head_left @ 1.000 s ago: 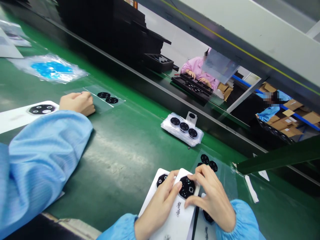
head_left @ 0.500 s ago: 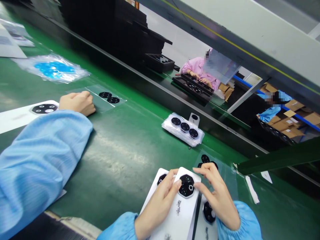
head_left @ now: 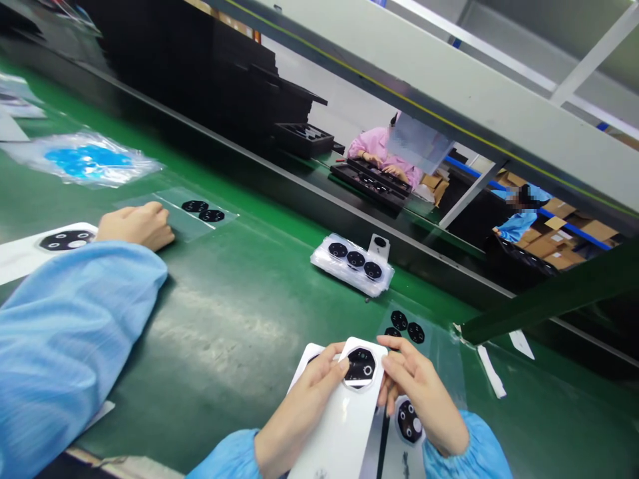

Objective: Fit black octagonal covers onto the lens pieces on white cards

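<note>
My left hand [head_left: 312, 392] grips a white phone back cover [head_left: 344, 419] by its left edge, thumb beside the black octagonal camera plate [head_left: 360, 367]. At the cover's upper right edge, my right hand [head_left: 417, 386] has its thumb and fingers closed against it, some fingers curled behind. Light glares off the white surface. Under my right wrist lies another phone back cover [head_left: 394, 459] with a similar camera plate [head_left: 409, 420]. A further cover [head_left: 305, 356] shows partly behind my left hand. Just beyond, several black octagonal pieces [head_left: 415, 332] sit on a clear sheet [head_left: 446, 352].
A co-worker's blue sleeve [head_left: 84, 332] and hand [head_left: 137, 226] reach in from the left. A stack of clear bags [head_left: 349, 276] bears black octagonal pieces. A bag of blue pieces [head_left: 90, 163] lies at upper left. A green post [head_left: 544, 299] slants at right. People work beyond.
My right hand's fingers have moved from apart over the camera plate to the cover's right edge. The cover has tilted, and its printed characters are lost in glare. The whole view has shifted.
</note>
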Demonstrator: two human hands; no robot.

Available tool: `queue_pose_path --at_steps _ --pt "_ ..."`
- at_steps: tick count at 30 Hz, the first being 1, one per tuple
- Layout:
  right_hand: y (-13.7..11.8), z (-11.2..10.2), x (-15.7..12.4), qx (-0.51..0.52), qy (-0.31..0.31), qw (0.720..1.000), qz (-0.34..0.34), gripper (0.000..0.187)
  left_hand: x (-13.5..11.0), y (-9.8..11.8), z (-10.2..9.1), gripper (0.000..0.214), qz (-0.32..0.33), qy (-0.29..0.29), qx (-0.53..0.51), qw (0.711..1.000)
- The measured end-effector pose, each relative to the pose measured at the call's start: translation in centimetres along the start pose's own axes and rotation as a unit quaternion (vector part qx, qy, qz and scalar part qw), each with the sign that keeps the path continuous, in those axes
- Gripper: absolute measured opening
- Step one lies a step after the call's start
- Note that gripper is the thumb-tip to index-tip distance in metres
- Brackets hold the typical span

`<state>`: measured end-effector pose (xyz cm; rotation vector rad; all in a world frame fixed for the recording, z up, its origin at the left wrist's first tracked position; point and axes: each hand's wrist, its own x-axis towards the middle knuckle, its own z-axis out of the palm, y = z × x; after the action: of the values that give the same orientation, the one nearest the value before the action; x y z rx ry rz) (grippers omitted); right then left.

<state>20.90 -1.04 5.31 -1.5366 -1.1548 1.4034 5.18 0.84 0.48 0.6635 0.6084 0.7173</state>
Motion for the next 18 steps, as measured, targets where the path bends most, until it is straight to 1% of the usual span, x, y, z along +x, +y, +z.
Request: queue_pose_path --at_steps 5,8,10,13,15,18 --pt "0.22 0.14 0.01 0.018 0.001 1.0 -0.015 0.051 -0.3 0.46 0.3 0.033 -0.024 0.007 -0.005 1.0" --pt "0.35 0.2 -0.2 0.019 0.013 0.999 -0.042 0.046 -0.42 0.53 0.48 0.034 -0.032 0.007 0.01 0.999" --pt "0.43 0.25 -0.35 0.016 0.017 0.998 -0.062 0.044 -0.4 0.43 0.51 0.039 -0.025 -0.022 0.017 0.999" --pt "0.41 0.33 -0.54 0.006 0.018 0.997 -0.076 0.041 -0.23 0.23 0.41 0.051 -0.008 -0.071 0.001 0.997" --pt "0.31 0.38 -0.65 -0.003 0.016 0.997 -0.077 0.039 -0.16 0.23 0.35 0.052 -0.001 -0.083 -0.016 0.996" --pt "0.12 0.45 -0.79 -0.016 0.011 0.997 -0.077 0.038 -0.22 0.44 0.3 0.048 -0.002 -0.093 -0.035 0.995"
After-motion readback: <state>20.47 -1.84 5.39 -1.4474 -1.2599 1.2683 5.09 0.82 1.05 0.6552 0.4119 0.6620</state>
